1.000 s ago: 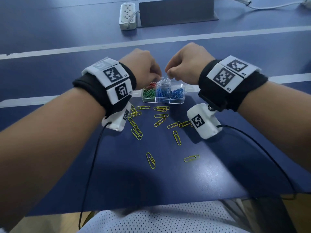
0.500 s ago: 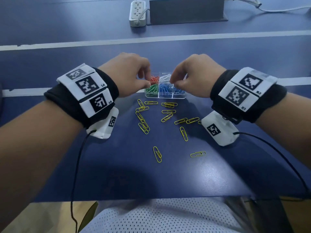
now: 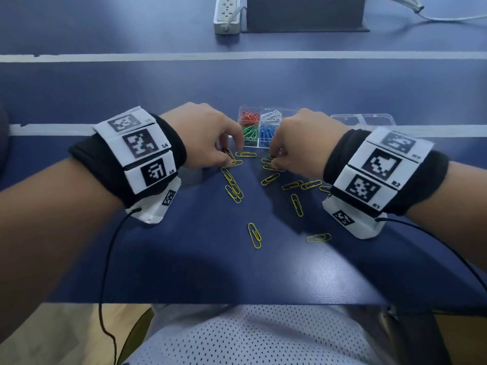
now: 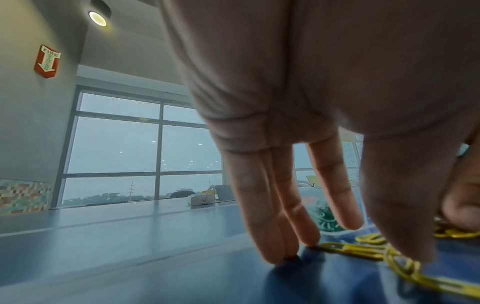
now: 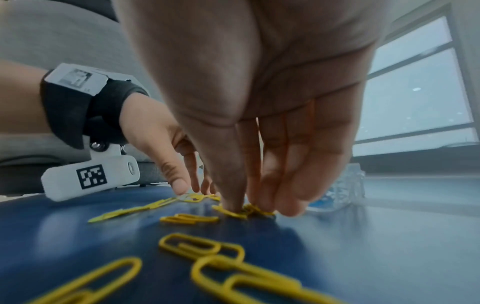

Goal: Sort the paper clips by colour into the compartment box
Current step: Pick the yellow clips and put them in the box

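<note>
The clear compartment box [image 3: 259, 146] stands mid-table and holds red [image 3: 247, 116], white [image 3: 271, 115], green [image 3: 249, 131] and blue [image 3: 267, 131] clips in separate cells. Several yellow paper clips [image 3: 297, 205] lie loose on the blue table in front of it. My left hand [image 3: 228, 158] is down on the table at the box's front left, where thumb and forefinger pinch a yellow clip [image 4: 453, 233]. My right hand [image 3: 272, 160] is down at the front right. Its thumb and fingertips [image 5: 267, 205] pinch a yellow clip [image 5: 231, 211] that lies on the table.
The box's clear lid [image 3: 363, 119] lies to the right of the box. At the back of the table are a white power strip [image 3: 226, 14] and a dark stand [image 3: 305, 14]. Wrist-camera cables trail toward the table's front edge [image 3: 237, 302].
Both hands have dropped from above the box toward me and onto the yellow clips in front of it. The box's cells, covered before, now show.
</note>
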Action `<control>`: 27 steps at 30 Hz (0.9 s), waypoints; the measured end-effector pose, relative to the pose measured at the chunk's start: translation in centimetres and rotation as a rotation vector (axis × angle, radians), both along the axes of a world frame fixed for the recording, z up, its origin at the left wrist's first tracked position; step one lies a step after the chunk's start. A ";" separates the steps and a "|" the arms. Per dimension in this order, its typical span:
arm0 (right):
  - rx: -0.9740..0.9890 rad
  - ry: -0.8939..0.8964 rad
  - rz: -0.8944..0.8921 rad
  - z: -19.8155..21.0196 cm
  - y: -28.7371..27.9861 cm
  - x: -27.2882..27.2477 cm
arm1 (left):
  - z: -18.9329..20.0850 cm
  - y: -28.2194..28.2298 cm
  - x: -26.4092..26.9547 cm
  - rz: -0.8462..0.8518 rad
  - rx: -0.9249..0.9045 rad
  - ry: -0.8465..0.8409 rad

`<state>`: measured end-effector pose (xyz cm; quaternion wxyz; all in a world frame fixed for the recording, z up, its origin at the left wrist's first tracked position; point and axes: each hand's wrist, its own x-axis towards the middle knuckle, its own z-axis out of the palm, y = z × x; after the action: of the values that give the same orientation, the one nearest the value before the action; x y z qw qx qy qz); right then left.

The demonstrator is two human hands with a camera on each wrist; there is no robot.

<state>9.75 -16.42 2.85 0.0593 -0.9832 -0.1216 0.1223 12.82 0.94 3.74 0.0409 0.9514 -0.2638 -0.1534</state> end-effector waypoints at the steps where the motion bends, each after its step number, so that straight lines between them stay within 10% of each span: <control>1: -0.016 -0.011 0.007 -0.1 0.1 0.1 | -0.1 0.1 0.0 -0.005 -0.001 0.006; 20: 0.165 0.141 -0.020 1.7 -0.1 -1.0 | -1.1 -0.3 -0.5 -0.031 -0.008 0.017; 27: 0.541 0.379 -0.284 1.0 -1.5 -0.1 | -0.9 -0.2 -0.2 -0.009 -0.017 0.046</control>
<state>9.61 -17.89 3.85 0.3551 -0.8989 0.0013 0.2566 12.59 0.69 2.83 0.0545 0.9460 -0.2687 -0.1732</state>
